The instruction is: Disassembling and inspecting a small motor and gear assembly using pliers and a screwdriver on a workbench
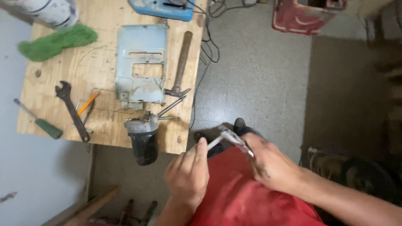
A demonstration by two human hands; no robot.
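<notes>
Both my hands are off the surface over my lap, left hand [187,173] pinching one end of a small metal tool [229,138] and right hand [270,161] clamped round the other to steady it, motor [143,140], plate [140,67], hammer [181,67] parked beyond within reach.

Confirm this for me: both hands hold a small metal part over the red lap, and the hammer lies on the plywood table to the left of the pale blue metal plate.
One detail is wrong. In the head view the hammer lies to the right of the pale blue metal plate, not the left, on the plywood table. The left hand and right hand do hold the small metal part.
</notes>
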